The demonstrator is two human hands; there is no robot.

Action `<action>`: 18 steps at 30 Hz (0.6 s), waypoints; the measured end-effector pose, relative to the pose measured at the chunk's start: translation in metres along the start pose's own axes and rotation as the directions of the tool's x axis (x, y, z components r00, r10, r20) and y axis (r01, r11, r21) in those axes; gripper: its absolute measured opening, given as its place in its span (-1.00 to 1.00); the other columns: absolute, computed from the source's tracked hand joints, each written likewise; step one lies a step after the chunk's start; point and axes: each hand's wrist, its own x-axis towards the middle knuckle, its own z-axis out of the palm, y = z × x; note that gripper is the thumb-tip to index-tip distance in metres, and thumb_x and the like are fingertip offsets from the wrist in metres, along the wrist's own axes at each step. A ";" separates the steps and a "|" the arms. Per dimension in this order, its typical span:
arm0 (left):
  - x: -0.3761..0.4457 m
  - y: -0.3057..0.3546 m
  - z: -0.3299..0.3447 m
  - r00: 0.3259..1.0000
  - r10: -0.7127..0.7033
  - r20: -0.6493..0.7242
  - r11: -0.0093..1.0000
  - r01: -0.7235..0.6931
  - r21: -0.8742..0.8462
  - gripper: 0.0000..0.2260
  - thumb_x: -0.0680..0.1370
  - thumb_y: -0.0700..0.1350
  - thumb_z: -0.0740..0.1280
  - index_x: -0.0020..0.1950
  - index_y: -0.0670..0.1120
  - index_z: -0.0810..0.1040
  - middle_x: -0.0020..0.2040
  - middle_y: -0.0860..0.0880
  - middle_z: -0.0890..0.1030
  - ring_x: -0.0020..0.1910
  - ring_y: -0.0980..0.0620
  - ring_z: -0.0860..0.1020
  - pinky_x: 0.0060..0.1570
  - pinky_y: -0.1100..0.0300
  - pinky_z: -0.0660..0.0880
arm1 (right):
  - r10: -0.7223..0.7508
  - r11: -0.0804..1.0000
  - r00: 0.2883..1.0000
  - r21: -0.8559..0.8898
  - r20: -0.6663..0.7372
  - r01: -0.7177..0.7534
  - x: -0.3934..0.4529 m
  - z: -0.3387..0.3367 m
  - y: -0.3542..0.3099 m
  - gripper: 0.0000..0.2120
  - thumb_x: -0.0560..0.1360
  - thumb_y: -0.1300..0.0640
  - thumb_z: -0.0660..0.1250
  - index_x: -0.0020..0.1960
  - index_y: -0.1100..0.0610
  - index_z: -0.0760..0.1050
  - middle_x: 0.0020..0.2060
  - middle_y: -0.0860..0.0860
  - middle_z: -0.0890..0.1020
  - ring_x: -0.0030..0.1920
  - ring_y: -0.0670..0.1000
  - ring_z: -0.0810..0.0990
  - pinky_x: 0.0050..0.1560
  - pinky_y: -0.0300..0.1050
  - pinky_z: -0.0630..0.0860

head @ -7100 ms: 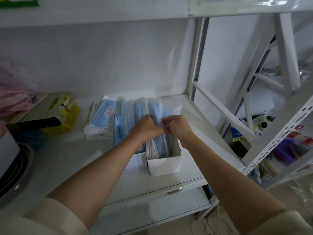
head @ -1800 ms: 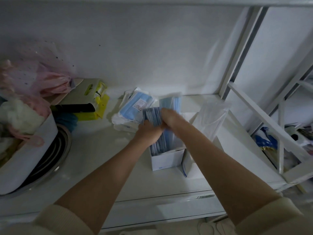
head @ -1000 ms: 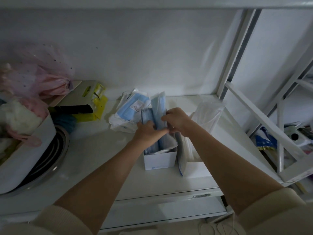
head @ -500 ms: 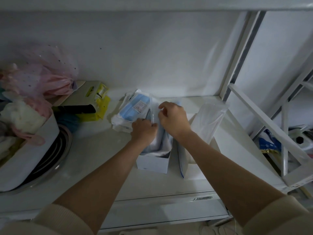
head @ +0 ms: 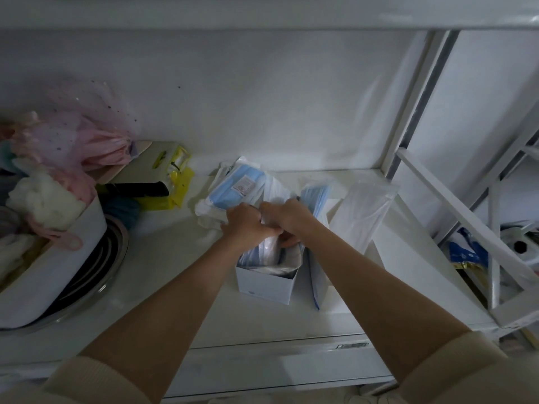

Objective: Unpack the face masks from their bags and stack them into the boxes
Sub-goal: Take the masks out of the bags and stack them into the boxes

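A white open box (head: 267,282) stands on the white shelf (head: 163,263), with blue face masks (head: 264,253) packed upright in it. My left hand (head: 248,225) and my right hand (head: 287,217) meet over the box's far end, both closed on the top of the mask bundle, pressing it down. A second white box (head: 316,279) stands just right of the first, with blue masks (head: 316,196) sticking up behind my right hand. Bagged blue masks (head: 236,189) lie behind the boxes. An empty clear bag (head: 364,217) leans to the right.
A white tub (head: 58,258) of pink and white cloth sits on a metal tray (head: 96,275) at the left. A yellow packet (head: 172,176) and a black handle (head: 137,189) lie behind it. White rack struts (head: 466,223) stand at the right. The wall (head: 262,106) closes the back.
The mask bundle, held high above the box a second ago, has gone down into it. Both hands have dropped and closed together over the box's top.
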 end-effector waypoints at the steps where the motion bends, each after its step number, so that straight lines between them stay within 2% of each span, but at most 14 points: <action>1: 0.000 0.000 0.000 1.000 0.006 0.013 1.000 -0.005 -0.011 -0.37 0.05 0.41 0.25 -0.18 -0.07 0.61 -0.16 -0.08 0.63 0.00 -0.11 0.58 0.05 -0.06 0.56 | -0.006 0.999 1.000 0.038 -0.001 0.006 0.000 0.000 0.001 -0.74 0.46 0.00 0.24 -0.17 0.22 0.45 -0.16 0.21 0.61 -0.18 0.22 0.65 -0.19 0.03 0.66; 3: 0.002 -0.003 0.002 1.000 -0.002 0.023 0.994 0.005 -0.111 -0.49 0.13 0.39 0.21 -0.32 -0.04 0.55 -0.22 -0.09 0.63 -0.02 -0.16 0.60 0.07 -0.10 0.55 | -0.055 0.989 0.998 0.136 -0.015 0.056 0.003 -0.003 0.008 -0.79 0.53 0.13 0.18 -0.02 0.25 0.50 -0.08 0.19 0.58 -0.14 0.18 0.61 -0.16 0.04 0.64; 5: -0.001 -0.006 0.000 0.999 -0.043 0.004 0.985 0.043 -0.166 -0.48 0.21 0.36 0.16 -0.28 -0.08 0.54 -0.21 -0.08 0.62 -0.02 -0.18 0.58 0.13 -0.08 0.51 | -0.069 0.983 0.993 0.161 -0.093 0.083 0.008 -0.007 0.016 -0.71 0.55 0.23 0.09 0.17 0.29 0.48 -0.02 0.22 0.57 -0.08 0.18 0.59 -0.07 0.07 0.62; 6: -0.002 -0.008 -0.001 0.999 -0.035 0.003 0.987 0.035 -0.154 -0.52 0.28 0.32 0.16 -0.30 -0.11 0.52 -0.25 -0.07 0.59 -0.04 -0.16 0.57 0.13 -0.01 0.48 | -0.055 0.981 0.990 0.176 -0.132 0.078 0.010 -0.009 0.020 -0.68 0.54 0.27 0.05 0.19 0.30 0.48 -0.02 0.23 0.57 -0.06 0.19 0.58 -0.02 0.06 0.60; 8: -0.006 -0.008 0.001 0.999 0.014 0.038 0.999 -0.012 -0.048 -0.62 0.42 0.15 0.24 -0.42 -0.12 0.38 -0.37 -0.04 0.45 -0.15 -0.12 0.52 -0.02 0.10 0.42 | -0.007 0.959 0.990 0.278 -0.143 0.047 0.014 -0.013 0.026 -0.67 0.51 0.30 0.03 0.14 0.31 0.49 -0.09 0.23 0.53 -0.10 0.18 0.55 -0.06 0.05 0.56; 9: -0.008 -0.007 0.003 0.998 0.030 0.049 1.000 -0.030 -0.008 -0.62 0.43 0.09 0.28 -0.46 -0.11 0.30 -0.37 -0.05 0.39 -0.17 -0.12 0.50 -0.12 0.12 0.36 | 0.016 0.939 0.991 0.344 -0.131 0.030 0.015 -0.016 0.028 -0.68 0.49 0.30 0.04 0.10 0.32 0.50 -0.12 0.22 0.53 -0.14 0.17 0.55 -0.11 0.04 0.56; 11: -0.012 -0.005 0.007 0.997 0.061 0.050 0.997 -0.062 0.034 -0.66 0.42 0.04 0.29 -0.46 -0.09 0.28 -0.27 -0.10 0.39 -0.07 -0.18 0.51 -0.17 0.11 0.34 | 0.022 0.933 0.989 0.360 -0.147 0.033 0.016 -0.021 0.030 -0.70 0.49 0.29 0.04 0.07 0.28 0.49 -0.20 0.16 0.50 -0.23 0.12 0.52 -0.20 -0.03 0.52; 12: -0.015 -0.004 0.009 0.996 0.088 0.027 0.995 -0.090 0.052 -0.68 0.45 0.02 0.28 -0.44 -0.11 0.34 -0.18 -0.13 0.41 0.04 -0.22 0.49 -0.12 0.07 0.37 | -0.010 0.954 0.984 0.292 -0.177 0.062 0.016 -0.023 0.031 -0.67 0.50 0.30 0.03 0.16 0.24 0.46 -0.22 0.10 0.48 -0.27 0.09 0.48 -0.25 -0.09 0.48; 13: -0.019 -0.001 0.011 0.991 0.126 -0.035 0.988 -0.122 0.094 -0.70 0.49 -0.01 0.27 -0.38 -0.16 0.44 -0.08 -0.16 0.44 0.15 -0.23 0.44 -0.03 0.02 0.40 | -0.065 0.975 0.974 0.194 -0.216 0.108 0.015 -0.025 0.033 -0.58 0.52 0.31 0.03 0.35 0.17 0.36 -0.22 0.06 0.46 -0.29 0.05 0.46 -0.30 -0.10 0.44; 14: -0.021 0.002 0.011 0.978 0.174 -0.114 0.975 -0.155 0.156 -0.71 0.52 -0.03 0.25 -0.25 -0.22 0.55 0.04 -0.15 0.46 0.22 -0.21 0.38 0.06 -0.01 0.40 | -0.148 0.980 0.955 0.088 -0.256 0.176 0.012 -0.026 0.034 -0.44 0.52 0.34 0.03 0.49 0.06 0.15 -0.20 0.05 0.46 -0.30 0.04 0.45 -0.32 -0.10 0.41; 15: -0.024 0.007 0.008 0.960 0.211 -0.182 0.961 -0.170 0.217 -0.70 0.54 -0.02 0.24 -0.12 -0.24 0.60 0.13 -0.13 0.47 0.24 -0.18 0.34 0.13 -0.02 0.39 | -0.249 0.966 0.927 -0.012 -0.280 0.257 0.005 -0.025 0.033 -0.31 0.52 0.38 0.04 0.55 -0.04 -0.04 -0.19 0.07 0.47 -0.31 0.03 0.45 -0.33 -0.11 0.42; 16: -0.024 0.012 0.005 0.948 0.241 -0.210 0.948 -0.185 0.258 -0.70 0.55 -0.02 0.24 -0.06 -0.25 0.61 0.16 -0.11 0.48 0.24 -0.17 0.34 0.14 0.00 0.39 | -0.357 0.934 0.890 -0.105 -0.284 0.341 -0.002 -0.024 0.033 -0.23 0.50 0.42 0.05 0.55 -0.10 -0.13 -0.15 0.10 0.48 -0.29 0.04 0.47 -0.30 -0.11 0.44; 18: -0.023 0.021 -0.003 0.973 0.205 -0.108 0.962 -0.180 0.207 -0.75 0.52 -0.02 0.28 -0.12 -0.22 0.55 0.04 -0.13 0.52 0.18 -0.17 0.43 0.04 0.00 0.47 | -0.505 0.860 0.819 -0.246 -0.274 0.448 -0.011 -0.020 0.033 -0.16 0.46 0.48 0.08 0.54 -0.14 -0.11 0.10 0.17 0.45 -0.14 0.08 0.52 -0.15 -0.10 0.47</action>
